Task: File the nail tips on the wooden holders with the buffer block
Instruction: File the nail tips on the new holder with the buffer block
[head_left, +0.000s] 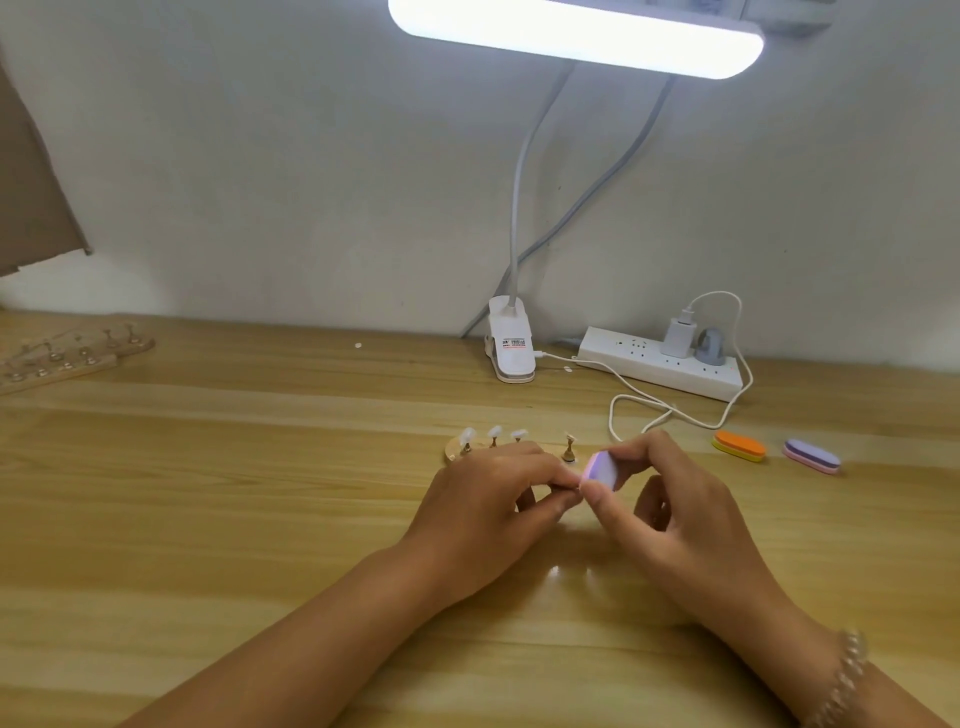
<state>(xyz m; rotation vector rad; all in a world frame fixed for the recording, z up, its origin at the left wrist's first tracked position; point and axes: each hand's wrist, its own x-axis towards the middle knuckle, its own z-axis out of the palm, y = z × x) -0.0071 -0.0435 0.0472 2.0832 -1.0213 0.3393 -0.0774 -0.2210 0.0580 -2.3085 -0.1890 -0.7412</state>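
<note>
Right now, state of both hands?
Left hand: pinching a small peg, mostly hidden by the fingers.
Right hand: gripping the buffer block.

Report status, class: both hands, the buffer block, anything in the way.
Right hand pinches buffer block. Left hand pinches small piece against it, mostly hidden. Wooden holder behind left hand; orange block, purple block lie off right.

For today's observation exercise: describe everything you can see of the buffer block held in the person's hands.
The small lilac buffer block with a pink edge and rounded end looks like layered foam. The right hand pinches it between thumb and fingers, tilted, above the wooden table. The left hand pinches a small brownish piece, mostly hidden, against its lower end.
</note>
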